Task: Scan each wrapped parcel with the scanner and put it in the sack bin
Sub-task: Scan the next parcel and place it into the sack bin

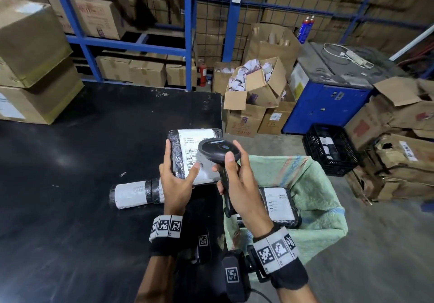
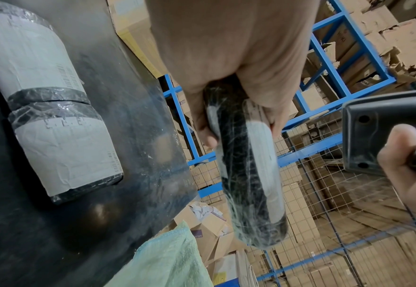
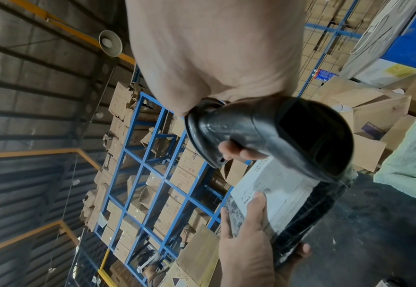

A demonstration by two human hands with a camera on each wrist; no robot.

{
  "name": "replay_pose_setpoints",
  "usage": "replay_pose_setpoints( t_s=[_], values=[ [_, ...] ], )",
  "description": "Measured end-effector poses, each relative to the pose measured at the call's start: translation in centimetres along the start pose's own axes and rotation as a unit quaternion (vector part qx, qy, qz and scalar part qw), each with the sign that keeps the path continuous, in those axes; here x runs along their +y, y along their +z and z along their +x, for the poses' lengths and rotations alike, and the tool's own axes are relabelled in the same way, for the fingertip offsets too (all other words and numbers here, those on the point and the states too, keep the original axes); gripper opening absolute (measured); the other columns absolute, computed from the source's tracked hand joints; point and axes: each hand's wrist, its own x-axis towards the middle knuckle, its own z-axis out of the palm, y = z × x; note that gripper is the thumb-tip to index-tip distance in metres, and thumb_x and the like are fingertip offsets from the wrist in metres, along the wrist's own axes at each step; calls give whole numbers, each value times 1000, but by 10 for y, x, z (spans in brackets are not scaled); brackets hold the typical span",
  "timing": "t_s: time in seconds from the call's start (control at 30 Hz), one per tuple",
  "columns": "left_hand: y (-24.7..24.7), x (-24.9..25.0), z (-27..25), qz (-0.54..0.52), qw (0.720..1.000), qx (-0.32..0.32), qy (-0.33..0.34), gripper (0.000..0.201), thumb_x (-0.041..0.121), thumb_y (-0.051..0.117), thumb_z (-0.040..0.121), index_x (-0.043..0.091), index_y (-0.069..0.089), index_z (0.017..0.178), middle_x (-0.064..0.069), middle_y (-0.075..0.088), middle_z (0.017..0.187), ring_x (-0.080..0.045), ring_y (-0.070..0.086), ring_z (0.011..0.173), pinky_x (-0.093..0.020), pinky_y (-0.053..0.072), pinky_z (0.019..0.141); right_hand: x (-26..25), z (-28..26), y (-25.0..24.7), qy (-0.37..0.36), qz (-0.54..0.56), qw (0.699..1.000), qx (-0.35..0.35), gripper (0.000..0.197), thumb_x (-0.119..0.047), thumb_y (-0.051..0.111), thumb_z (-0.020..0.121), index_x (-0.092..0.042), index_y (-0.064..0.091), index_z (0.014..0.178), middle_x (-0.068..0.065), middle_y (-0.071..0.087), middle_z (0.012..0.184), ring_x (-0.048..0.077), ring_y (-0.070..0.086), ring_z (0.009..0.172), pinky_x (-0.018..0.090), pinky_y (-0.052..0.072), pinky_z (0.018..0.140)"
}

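The left hand holds a wrapped parcel above the table: its fingers lie along the parcel's left edge and the thumb presses on the white label, the underside of the grip hidden in the head view. In the left wrist view the parcel shows edge-on, pinched between thumb and fingers. The right hand is curled round the handle of the black scanner, thumb up the back of the grip; the right wrist view shows a fingertip at the trigger, though whether it presses is unclear. The scanner head hangs just over the label, covering part of it, window facing the parcel.

A second parcel lies flat on the table just left of the left wrist. A third parcel lies inside the green sack bin beside the table, partly hidden by the right forearm. Cardboard boxes and blue racking stand behind.
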Motion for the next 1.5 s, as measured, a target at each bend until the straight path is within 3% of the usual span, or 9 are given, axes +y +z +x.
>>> replay_pose_setpoints(
  t_s=[0.07, 0.23, 0.4, 0.63, 0.83, 1.03, 1.27, 1.4, 1.5],
  values=[
    [1, -1, -2, 2, 1000, 7, -3, 96, 17, 84, 85, 48, 30, 158, 27, 45, 126, 9, 53, 120, -25, 44, 107, 0, 0, 1, 1, -2, 1000, -1, 63, -61, 43, 91, -43, 28, 149, 5, 73, 100, 13, 54, 66, 25, 51, 70],
    [0, -3, -2, 4, 1000, 9, -6, 96, 20, 85, 84, 52, 30, 157, 27, 46, 125, 3, 54, 122, -33, 46, 108, -1, -1, 0, -1, -8, 1000, -2, 62, -61, 42, 92, -44, 28, 149, 6, 73, 102, 13, 54, 66, 25, 51, 69],
    [-1, 0, -5, 13, 1000, 15, -11, 96, 18, 85, 85, 47, 30, 158, 27, 43, 120, 10, 51, 115, -29, 43, 107, 0, -3, -1, -3, -12, 1000, -2, 61, -61, 43, 91, -45, 28, 148, 5, 73, 104, 13, 52, 63, 23, 51, 67],
    [-7, -2, -6, 16, 1000, 17, -12, 97, 19, 85, 85, 48, 30, 158, 26, 41, 120, 9, 51, 116, -32, 42, 110, 8, -7, 0, -2, -6, 1000, -5, 53, -54, 43, 98, -45, 29, 148, 21, 65, 109, 15, 50, 64, 24, 49, 65],
    [-14, -7, -9, 28, 999, 29, -10, 98, 20, 86, 84, 50, 30, 158, 22, 40, 116, 10, 49, 112, -30, 40, 106, 13, -9, 2, 4, -16, 1000, -6, 51, -50, 42, 100, -42, 29, 149, 16, 63, 96, 16, 51, 62, 20, 49, 62],
    [-36, -23, -8, 37, 998, 57, -18, 99, 20, 87, 83, 49, 29, 158, 20, 41, 114, 4, 52, 110, -29, 43, 105, 33, -18, 6, 48, -25, 998, -29, 51, -54, 44, 99, -41, 34, 147, 2, 68, 118, 18, 53, 59, 27, 49, 63],
    [-78, -43, -9, 25, 996, 82, -31, 101, 35, 84, 76, 45, 28, 159, 10, 53, 141, -17, 53, 137, -47, 44, 117, 73, -37, 11, 144, -60, 985, -68, 53, -56, 47, 97, -39, 36, 145, 5, 74, 102, 18, 53, 53, 28, 46, 53],
    [-98, -49, -14, -4, 994, 107, -19, 97, 6, 81, 83, 19, 27, 163, -1, 50, 153, -12, 56, 137, -40, 46, 117, 116, -46, 12, 197, -70, 975, -79, 57, -59, 51, 94, -36, 38, 144, 8, 74, 100, 20, 53, 53, 32, 45, 53],
    [-113, -55, -17, 18, 991, 130, -16, 97, 17, 84, 81, 27, 31, 162, -5, 44, 150, -14, 53, 139, -36, 44, 119, 154, -49, 16, 242, -73, 965, -71, 60, -58, 55, 92, -33, 39, 143, 7, 74, 95, 27, 57, 63, 37, 45, 55]
  ],
)
